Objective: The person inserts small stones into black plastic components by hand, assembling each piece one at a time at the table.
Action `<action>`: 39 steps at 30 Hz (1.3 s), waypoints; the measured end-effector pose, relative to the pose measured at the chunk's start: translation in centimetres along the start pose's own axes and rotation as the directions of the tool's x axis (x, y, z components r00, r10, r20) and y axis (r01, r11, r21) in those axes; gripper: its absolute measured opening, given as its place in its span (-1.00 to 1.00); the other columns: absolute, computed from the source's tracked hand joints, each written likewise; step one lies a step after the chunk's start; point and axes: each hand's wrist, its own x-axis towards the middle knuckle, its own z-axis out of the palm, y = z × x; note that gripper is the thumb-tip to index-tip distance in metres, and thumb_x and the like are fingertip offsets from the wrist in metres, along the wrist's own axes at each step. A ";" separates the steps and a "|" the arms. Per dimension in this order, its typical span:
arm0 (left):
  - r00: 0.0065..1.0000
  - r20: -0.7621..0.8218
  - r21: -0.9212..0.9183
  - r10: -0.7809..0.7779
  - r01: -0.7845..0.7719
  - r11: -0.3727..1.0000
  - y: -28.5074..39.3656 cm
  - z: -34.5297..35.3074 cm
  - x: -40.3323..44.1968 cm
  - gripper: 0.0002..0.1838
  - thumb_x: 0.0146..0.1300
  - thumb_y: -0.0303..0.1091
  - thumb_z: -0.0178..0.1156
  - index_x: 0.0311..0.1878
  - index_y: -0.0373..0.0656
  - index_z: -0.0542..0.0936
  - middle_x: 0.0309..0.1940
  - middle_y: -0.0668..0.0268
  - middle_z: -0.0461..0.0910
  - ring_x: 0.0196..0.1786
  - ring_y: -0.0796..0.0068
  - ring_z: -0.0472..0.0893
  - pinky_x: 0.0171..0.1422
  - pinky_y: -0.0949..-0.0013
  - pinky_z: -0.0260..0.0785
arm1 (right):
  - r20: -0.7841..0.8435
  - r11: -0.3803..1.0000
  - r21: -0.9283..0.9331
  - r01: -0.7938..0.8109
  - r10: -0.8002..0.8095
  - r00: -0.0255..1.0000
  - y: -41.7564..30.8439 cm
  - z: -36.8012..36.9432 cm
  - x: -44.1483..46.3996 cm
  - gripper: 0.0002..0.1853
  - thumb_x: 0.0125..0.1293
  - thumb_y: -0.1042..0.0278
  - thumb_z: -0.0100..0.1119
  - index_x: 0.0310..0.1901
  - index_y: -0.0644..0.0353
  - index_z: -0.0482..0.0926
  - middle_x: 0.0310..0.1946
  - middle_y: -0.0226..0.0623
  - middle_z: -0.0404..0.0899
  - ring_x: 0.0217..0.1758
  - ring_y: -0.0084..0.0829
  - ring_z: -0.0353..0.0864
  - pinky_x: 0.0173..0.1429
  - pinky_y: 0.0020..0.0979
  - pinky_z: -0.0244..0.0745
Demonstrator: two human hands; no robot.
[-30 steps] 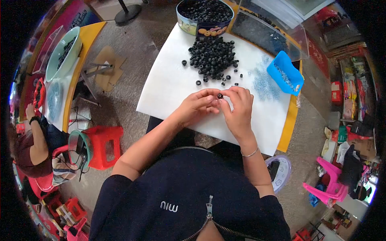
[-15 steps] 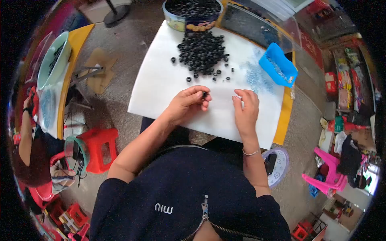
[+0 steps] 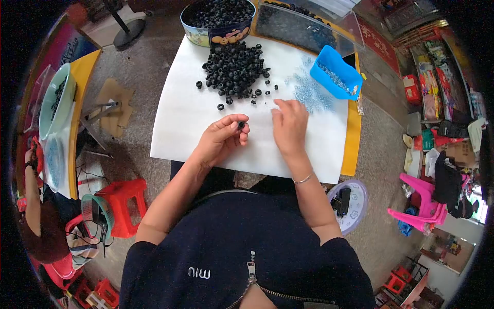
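My left hand [image 3: 222, 138] pinches a small black ring-shaped piece [image 3: 241, 124] between thumb and fingertips, its hole turned up. To the right, my right hand [image 3: 292, 127] hovers over the white board [image 3: 180, 123], thumb and bent index finger slightly apart, and nothing shows between them. Beyond both hands is a heap of similar black pieces [image 3: 234, 69], with a few loose ones at its near edge. Tiny bluish-silver parts [image 3: 313, 90] lie scattered right of the heap, beside a blue plastic scoop-like tray [image 3: 334, 72] holding more of them.
A round tin [image 3: 218, 36] full of black pieces stands at the far edge, beside a clear bin [image 3: 296, 31] of dark pieces. At left, another person's arm [image 3: 33, 190] is near a table with a pale green basin [image 3: 56, 100]. Red stools [image 3: 123, 203] stand on the floor.
The view has shifted, moving the board and heap leftward in the picture. My right hand has come closer to the loose pieces by the heap. My left hand keeps the black piece.
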 end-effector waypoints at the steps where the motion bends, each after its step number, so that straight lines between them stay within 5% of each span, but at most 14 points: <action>1: 1.000 -0.003 0.006 -0.004 0.004 1.000 0.0 0.0 0.0 -0.71 0.40 -0.38 0.07 0.11 -0.31 0.47 -0.21 0.25 0.56 -0.27 0.52 0.57 -0.07 0.45 0.47 | -0.029 1.000 -0.012 -0.009 0.009 1.000 0.8 -0.4 -0.2 -0.78 0.17 0.42 0.19 -0.12 0.19 0.61 -0.23 -0.22 0.49 -0.07 -0.19 0.43 0.07 -0.19 0.28; 6: 1.000 0.008 -0.006 -0.022 0.022 1.000 0.0 0.0 0.1 -0.72 0.41 -0.39 0.05 0.11 -0.31 0.47 -0.21 0.25 0.57 -0.27 0.52 0.57 -0.07 0.46 0.47 | -0.046 0.991 -0.084 -0.101 0.097 0.994 4.0 -2.1 -0.2 -0.78 0.17 0.42 0.16 -0.13 0.15 0.63 -0.26 -0.22 0.50 -0.08 -0.20 0.44 0.06 -0.19 0.28; 13: 0.999 0.031 0.012 -0.021 0.021 1.000 0.2 0.0 -0.1 -0.73 0.41 -0.38 0.05 0.09 -0.30 0.48 -0.19 0.26 0.56 -0.25 0.52 0.56 -0.06 0.46 0.47 | 0.039 0.984 -0.123 0.130 -0.126 0.991 2.6 -0.5 1.4 -0.81 0.14 0.43 0.23 -0.17 0.15 0.63 -0.29 -0.24 0.49 -0.12 -0.22 0.44 0.02 -0.22 0.30; 19: 0.999 0.024 0.022 -0.041 0.041 0.999 0.1 -0.4 0.0 -0.72 0.40 -0.36 0.07 0.10 -0.29 0.48 -0.17 0.25 0.57 -0.25 0.53 0.57 -0.05 0.45 0.47 | 0.054 0.988 -0.117 0.099 -0.094 0.994 3.3 -0.2 1.3 -0.90 0.12 0.45 0.23 -0.30 0.18 0.60 -0.32 -0.24 0.53 -0.15 -0.16 0.46 0.00 -0.20 0.33; 22: 0.999 0.001 0.038 -0.052 0.052 0.998 0.1 -0.1 0.1 -0.72 0.39 -0.38 0.08 0.09 -0.30 0.47 -0.17 0.24 0.57 -0.24 0.54 0.57 -0.04 0.45 0.48 | 0.064 0.976 0.173 -0.135 0.126 0.990 1.8 -1.4 0.9 -0.92 0.16 0.48 0.22 -0.29 0.22 0.61 -0.31 -0.28 0.57 -0.19 -0.29 0.53 -0.05 -0.31 0.40; 25: 0.999 -0.015 0.032 -0.043 0.043 0.999 0.3 -0.1 -0.1 -0.72 0.39 -0.40 0.09 0.09 -0.31 0.47 -0.17 0.24 0.57 -0.25 0.54 0.57 -0.03 0.45 0.48 | 0.362 0.606 0.612 -0.509 0.357 0.861 -2.5 -3.5 0.2 -0.91 0.21 0.49 0.20 -0.25 0.26 0.62 -0.30 -0.33 0.59 -0.22 -0.47 0.55 -0.11 -0.46 0.43; 28: 1.000 0.001 0.018 -0.025 0.025 1.000 0.2 0.2 -0.1 -0.74 0.38 -0.40 0.10 0.07 -0.30 0.48 -0.20 0.26 0.58 -0.25 0.55 0.58 -0.03 0.45 0.48 | 0.295 0.683 0.671 -0.288 0.111 0.949 -5.0 -3.6 -0.6 -0.91 0.23 0.56 0.21 -0.23 0.31 0.61 -0.27 -0.40 0.58 -0.25 -0.60 0.50 -0.13 -0.57 0.40; 33: 1.000 0.020 0.053 0.004 -0.005 0.999 -0.1 -0.1 0.0 -0.77 0.38 -0.40 0.11 0.03 -0.30 0.51 -0.25 0.30 0.60 -0.24 0.55 0.59 -0.03 0.44 0.49 | 0.147 0.851 0.521 -0.068 -0.011 0.989 -5.9 -1.8 -1.2 -0.89 0.16 0.57 0.22 -0.25 0.25 0.61 -0.28 -0.19 0.57 -0.18 -0.25 0.55 -0.13 -0.35 0.47; 36: 1.000 0.014 0.070 -0.004 0.003 0.998 0.0 0.1 0.0 -0.78 0.38 -0.41 0.11 0.02 -0.30 0.52 -0.24 0.29 0.60 -0.25 0.56 0.59 -0.04 0.45 0.50 | 0.142 0.875 0.482 -0.042 -0.030 0.989 -5.7 -1.6 -1.4 -0.85 0.17 0.57 0.23 -0.20 0.25 0.59 -0.30 -0.27 0.58 -0.21 -0.36 0.56 -0.12 -0.40 0.46; 39: 0.999 0.044 0.148 -0.005 -0.001 0.989 0.0 0.1 0.1 -0.77 0.38 -0.41 0.11 0.03 -0.30 0.51 -0.24 0.28 0.60 -0.26 0.56 0.59 -0.05 0.46 0.50 | 0.516 0.576 0.648 -0.498 0.149 0.844 -5.6 -2.6 -1.0 -0.81 0.17 0.57 0.23 -0.15 0.25 0.57 -0.32 -0.35 0.56 -0.23 -0.47 0.54 -0.12 -0.46 0.44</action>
